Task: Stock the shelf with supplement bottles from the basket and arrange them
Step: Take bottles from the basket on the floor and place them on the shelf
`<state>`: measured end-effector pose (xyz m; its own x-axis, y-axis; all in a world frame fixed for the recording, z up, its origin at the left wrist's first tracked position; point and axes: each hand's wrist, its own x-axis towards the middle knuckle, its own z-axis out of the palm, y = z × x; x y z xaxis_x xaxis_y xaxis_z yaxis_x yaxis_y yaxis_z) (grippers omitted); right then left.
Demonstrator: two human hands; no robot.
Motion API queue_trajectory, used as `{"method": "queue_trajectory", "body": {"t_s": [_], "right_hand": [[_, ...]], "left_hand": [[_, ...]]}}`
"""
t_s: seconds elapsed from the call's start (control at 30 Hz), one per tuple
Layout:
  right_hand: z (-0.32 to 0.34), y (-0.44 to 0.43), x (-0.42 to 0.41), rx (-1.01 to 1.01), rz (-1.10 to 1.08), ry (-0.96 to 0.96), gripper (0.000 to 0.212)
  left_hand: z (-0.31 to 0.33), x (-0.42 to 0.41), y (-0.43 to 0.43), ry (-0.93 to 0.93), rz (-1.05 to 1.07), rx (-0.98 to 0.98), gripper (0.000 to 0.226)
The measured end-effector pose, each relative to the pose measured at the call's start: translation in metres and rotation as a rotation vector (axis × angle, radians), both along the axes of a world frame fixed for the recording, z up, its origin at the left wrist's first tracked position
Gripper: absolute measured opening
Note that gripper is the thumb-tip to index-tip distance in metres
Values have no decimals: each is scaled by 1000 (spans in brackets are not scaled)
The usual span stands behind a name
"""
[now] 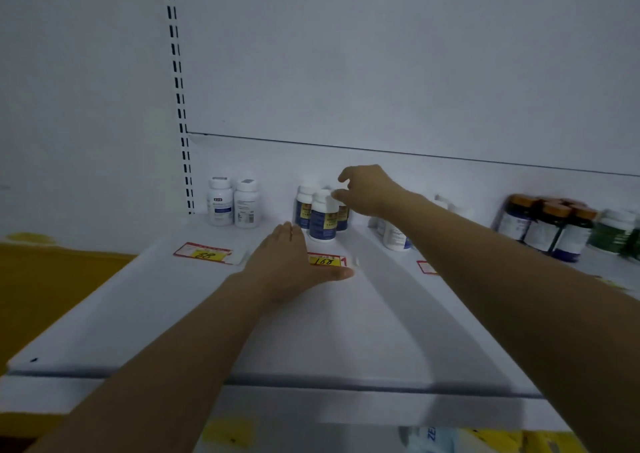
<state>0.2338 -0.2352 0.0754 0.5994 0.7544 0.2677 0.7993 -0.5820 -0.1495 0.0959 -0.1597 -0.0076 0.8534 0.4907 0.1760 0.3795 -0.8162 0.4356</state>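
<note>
A white metal shelf (346,331) runs from the near edge to a plain white back panel (381,71), in dim light. At the left a white upright with a black slotted strip (178,89) marks the shelf's left end. Left of it and lower lies an ochre-yellow surface (52,279).

Far left on the shelf, near the upright, a pair of white plastic bottles with white caps (221,205) stands upright, side by side. In front of them lies a red-and-yellow price tag marked 88 (204,253).

The left hand (291,265) lies palm down on the shelf, fingers straight and together, thumb spread to the right. Its thumb partly covers a second red-and-yellow tag marked 168 (329,261).

Just beyond its fingertips stands a tight cluster of white-capped supplement bottles with dark blue labels (323,217), upright. The right hand (370,193) hovers over their caps with fingers loosely curved. One fingertip is at the front cap, but I cannot tell whether it pinches a bottle.

Behind the right forearm stand white bottles with pale labels (394,238), partly hidden, and a third tag (426,267) shows at the arm's edge. Farther right stand dark bottles with orange-brown caps (550,231), then green bottles (613,231) at the frame's edge.

The near half of the shelf is bare up to its front lip (311,383).
</note>
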Motion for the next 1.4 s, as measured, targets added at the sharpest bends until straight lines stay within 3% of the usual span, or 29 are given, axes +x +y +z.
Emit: {"method": "queue_trajectory", "body": {"t_s": [0.17, 0.3, 0.53, 0.63, 0.77, 0.97, 1.1, 1.4], "right_hand": [[-20, 15, 9, 76, -1, 108, 52], [-32, 31, 10, 152, -31, 144, 54], [-24, 34, 6, 108, -19, 132, 40], [-6, 23, 0, 145, 24, 127, 46], [23, 4, -12, 214, 84, 161, 48], [54, -22, -27, 262, 172, 315, 43], [56, -35, -29, 299, 168, 364, 45], [50, -57, -26, 309, 164, 553, 52]], "left_hand": [[-15, 15, 3, 190, 65, 70, 125], [-20, 18, 7, 208, 48, 100, 124], [-23, 17, 10, 179, 59, 25, 125], [-17, 13, 7, -2, 73, -113, 110], [0, 9, 3, -287, -23, -248, 59], [33, 6, -7, -405, -128, -484, 23], [45, 0, -15, -401, -127, -495, 39], [46, -12, -29, -412, -136, -537, 33]]}}
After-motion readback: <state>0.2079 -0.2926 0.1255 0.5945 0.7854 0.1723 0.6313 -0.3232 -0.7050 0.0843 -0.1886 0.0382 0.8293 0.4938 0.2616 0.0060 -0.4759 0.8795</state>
